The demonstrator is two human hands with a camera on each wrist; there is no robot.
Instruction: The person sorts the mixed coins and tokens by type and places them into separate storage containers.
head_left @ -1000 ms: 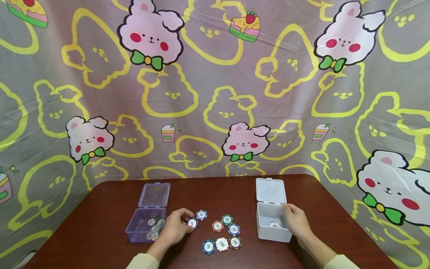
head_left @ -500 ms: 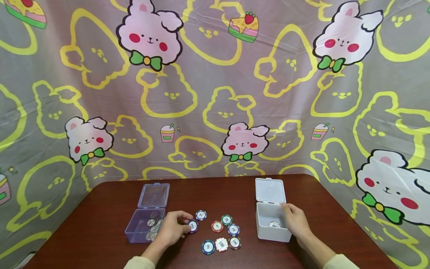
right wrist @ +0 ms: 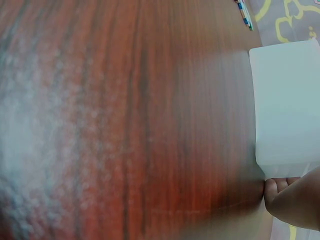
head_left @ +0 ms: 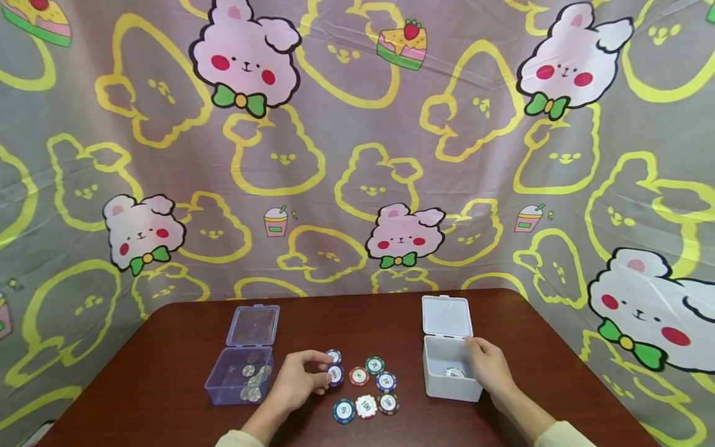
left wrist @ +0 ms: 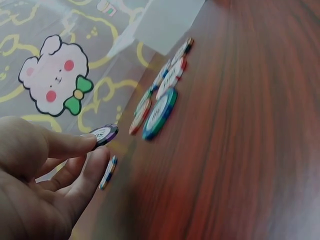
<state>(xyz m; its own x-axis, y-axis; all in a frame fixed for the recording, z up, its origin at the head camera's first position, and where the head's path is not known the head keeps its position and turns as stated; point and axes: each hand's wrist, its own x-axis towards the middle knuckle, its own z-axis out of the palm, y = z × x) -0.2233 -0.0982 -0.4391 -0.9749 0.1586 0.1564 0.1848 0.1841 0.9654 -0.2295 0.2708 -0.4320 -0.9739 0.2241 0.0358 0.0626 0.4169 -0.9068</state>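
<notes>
Since the earlier frames, the left hand (head_left: 298, 382) and the purple-edged chip (head_left: 335, 375) it holds have shifted rightward over the desk (head_left: 346, 320), away from the purple box (head_left: 220, 396). That chip now sits just in front of a blue chip (head_left: 334, 354) as the head view shows it; half a second ago it lay more to the left of that one. Meanwhile the right hand (head_left: 493, 372) stays where it was, at the right side of the white box (head_left: 452, 388).

Thumb and finger of the left hand pinch the purple-edged chip near its edge. Seen from the left wrist, it is tilted and appears lifted off the desk, with the blue chip lying below the fingers. The right grip looks curled over the side wall of the white box; how the thumb sits is hard to tell.

For the work in hand, the change seems to bring the held chip closer to the loose ones without releasing it, so its placement looks unfinished. Near it lie a red chip (head_left: 359, 376), a green chip (head_left: 375, 365), a second blue chip (head_left: 386, 381), a brown-edged chip (head_left: 388, 403), a white chip (head_left: 366, 406) and a blue-green chip (head_left: 343, 411). One pale chip (head_left: 454, 372) rests inside the white box, while silvery coins (head_left: 254, 380) lie in the purple box.
</notes>
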